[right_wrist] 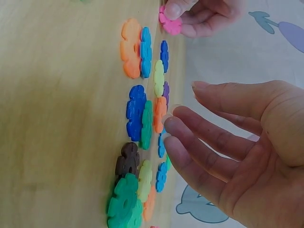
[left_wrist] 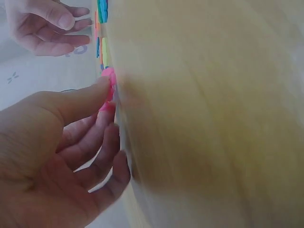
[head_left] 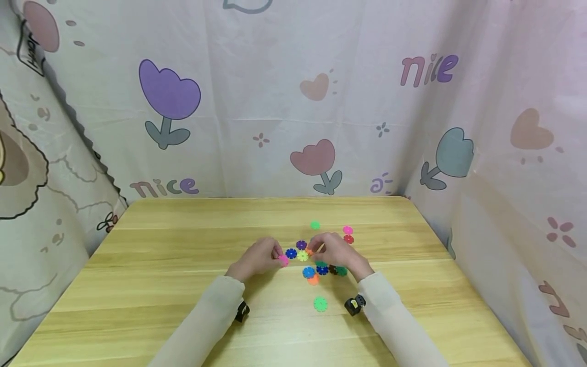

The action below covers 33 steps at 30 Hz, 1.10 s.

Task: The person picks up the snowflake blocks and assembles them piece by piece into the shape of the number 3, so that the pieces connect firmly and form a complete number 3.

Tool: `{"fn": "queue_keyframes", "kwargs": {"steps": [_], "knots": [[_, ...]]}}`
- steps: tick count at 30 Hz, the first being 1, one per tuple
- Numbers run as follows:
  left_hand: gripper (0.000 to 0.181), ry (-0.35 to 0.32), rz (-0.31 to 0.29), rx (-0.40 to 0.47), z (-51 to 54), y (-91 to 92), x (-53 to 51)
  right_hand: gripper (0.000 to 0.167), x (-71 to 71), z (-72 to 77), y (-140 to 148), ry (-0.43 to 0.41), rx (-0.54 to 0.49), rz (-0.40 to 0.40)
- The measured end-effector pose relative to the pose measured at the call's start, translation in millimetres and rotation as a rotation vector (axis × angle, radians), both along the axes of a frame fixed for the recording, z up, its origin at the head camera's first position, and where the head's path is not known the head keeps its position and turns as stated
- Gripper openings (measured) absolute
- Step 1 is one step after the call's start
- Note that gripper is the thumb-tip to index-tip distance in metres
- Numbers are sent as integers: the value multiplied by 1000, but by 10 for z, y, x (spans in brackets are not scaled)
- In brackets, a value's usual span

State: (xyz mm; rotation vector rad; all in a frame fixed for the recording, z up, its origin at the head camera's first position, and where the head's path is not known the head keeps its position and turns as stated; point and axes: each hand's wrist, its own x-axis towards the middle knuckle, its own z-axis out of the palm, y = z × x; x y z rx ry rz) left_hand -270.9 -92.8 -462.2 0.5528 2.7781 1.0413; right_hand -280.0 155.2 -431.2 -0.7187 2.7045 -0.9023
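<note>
Between thumb and index finger, my left hand (head_left: pixel 260 258) pinches a pink flower-shaped disc (head_left: pixel 284 261) at the left of the pieces; the left wrist view shows the pink disc (left_wrist: pixel 109 88) standing on edge between the fingertips. My right hand (right_wrist: pixel 242 137) has its thumb apart from its fingers and holds nothing, with its fingertips close to an orange disc (right_wrist: pixel 160 115). In the head view, the right hand (head_left: pixel 337 251) is over the right part of the pieces and hides some. A dark blue disc (head_left: pixel 291 253) and a yellow disc (head_left: pixel 302 256) lie between the hands.
Nearer on the wooden table (head_left: pixel 137 306) lie a blue disc (head_left: pixel 309 272) overlapping an orange one, and a light green disc (head_left: pixel 320 304). Beyond the right hand are pink (head_left: pixel 348 230) and red (head_left: pixel 349 239) discs. Another green disc (head_left: pixel 315 225) lies farther back. A patterned curtain (head_left: pixel 257 102) surrounds the table.
</note>
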Motion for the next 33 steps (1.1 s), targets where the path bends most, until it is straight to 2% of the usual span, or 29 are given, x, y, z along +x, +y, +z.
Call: {"fn": "queue_keyframes", "kwargs": {"steps": [11,19,26,33], "knots": [[13,-18,6,113,-8,-118,44,20,6,-27,-2,-3,-19,30],[10,-4,-13,159,52,-229,73,19,49,-50,-50,-26,-4,85],[7,36,-49,160,29,-327,108,20,105,-66,-107,-49,9,100],[8,46,-62,148,-10,-396,150,21,112,-111,-138,-90,34,98]]}}
